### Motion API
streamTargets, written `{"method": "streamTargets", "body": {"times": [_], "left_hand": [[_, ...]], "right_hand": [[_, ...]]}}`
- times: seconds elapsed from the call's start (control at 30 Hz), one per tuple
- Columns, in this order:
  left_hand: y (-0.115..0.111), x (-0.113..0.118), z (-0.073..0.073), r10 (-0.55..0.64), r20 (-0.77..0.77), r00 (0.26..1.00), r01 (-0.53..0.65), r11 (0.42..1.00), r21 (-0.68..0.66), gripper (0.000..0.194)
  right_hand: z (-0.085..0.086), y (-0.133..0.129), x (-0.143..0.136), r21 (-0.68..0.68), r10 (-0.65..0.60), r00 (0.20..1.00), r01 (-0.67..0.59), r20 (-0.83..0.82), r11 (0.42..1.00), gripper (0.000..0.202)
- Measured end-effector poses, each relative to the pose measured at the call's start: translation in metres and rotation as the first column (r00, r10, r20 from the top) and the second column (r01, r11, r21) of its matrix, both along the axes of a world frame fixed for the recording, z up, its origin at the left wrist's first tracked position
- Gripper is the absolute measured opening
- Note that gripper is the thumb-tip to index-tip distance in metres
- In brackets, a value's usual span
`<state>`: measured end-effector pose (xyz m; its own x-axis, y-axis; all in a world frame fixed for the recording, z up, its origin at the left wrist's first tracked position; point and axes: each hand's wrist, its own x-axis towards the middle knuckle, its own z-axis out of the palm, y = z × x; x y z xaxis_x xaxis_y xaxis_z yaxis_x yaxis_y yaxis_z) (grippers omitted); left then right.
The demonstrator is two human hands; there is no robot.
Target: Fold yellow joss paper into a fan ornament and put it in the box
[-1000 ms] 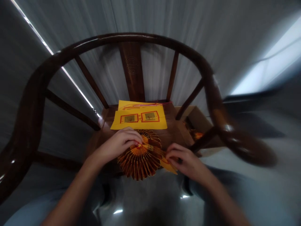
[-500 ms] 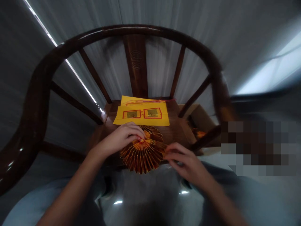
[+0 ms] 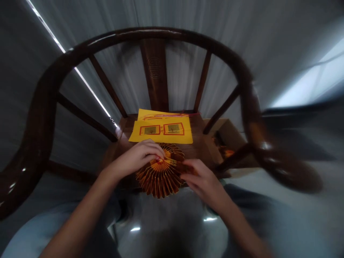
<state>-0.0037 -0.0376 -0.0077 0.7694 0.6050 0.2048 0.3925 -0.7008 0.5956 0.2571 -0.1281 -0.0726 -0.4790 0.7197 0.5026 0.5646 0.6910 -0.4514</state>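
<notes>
A round pleated paper rosette (image 3: 160, 181), orange and dark red-brown with gold edges, lies over the front of the wooden chair seat. My left hand (image 3: 146, 152) is closed at its centre, fingertips pinching the middle, where a small red spot shows. At the rosette's right edge, my right hand (image 3: 200, 175) is closed on some of its folded pleats; the fingertips are partly hidden. Just behind the rosette lie yellow paper sheets (image 3: 134, 134) printed with red frames around gold squares. Thin pink and red strings (image 3: 172, 115) rest on top of the sheets.
A curved dark wooden chair back (image 3: 158, 33) with spindles surrounds the seat (image 3: 199, 143). Right of the seat stands an open cardboard box (image 3: 235, 134) with orange and dark items inside. The right armrest (image 3: 290, 172) reaches toward me.
My right hand has moved slightly left and up, closer to the rosette's centre, gathering pleats at its right side. My left hand stays at the middle.
</notes>
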Motion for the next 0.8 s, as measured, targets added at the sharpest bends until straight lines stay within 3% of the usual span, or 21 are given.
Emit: {"method": "streamTargets", "body": {"times": [0.23,0.4,0.6,0.8], "left_hand": [[-0.004,0.003,0.008,-0.021,-0.015,1.0,0.021,1.0,-0.015,0.016],[-0.001,-0.001,0.005,-0.018,0.004,1.0,0.018,0.999,-0.029,0.015],[0.007,-0.005,-0.002,-0.068,0.048,0.997,0.07,0.997,-0.025,0.015],[0.005,-0.003,-0.001,-0.082,0.039,0.996,0.083,0.996,-0.022,0.016]], "right_hand": [[-0.005,-0.001,-0.006,0.066,-0.03,0.999,0.029,0.023,0.997,0.018],[-0.002,-0.001,-0.009,0.148,-0.055,0.998,0.049,0.036,0.988,0.017],[0.011,0.001,-0.009,0.129,-0.017,0.986,-0.004,0.163,0.992,0.017],[0.022,-0.003,-0.013,0.068,-0.023,0.975,0.009,0.222,0.998,0.015]]}}
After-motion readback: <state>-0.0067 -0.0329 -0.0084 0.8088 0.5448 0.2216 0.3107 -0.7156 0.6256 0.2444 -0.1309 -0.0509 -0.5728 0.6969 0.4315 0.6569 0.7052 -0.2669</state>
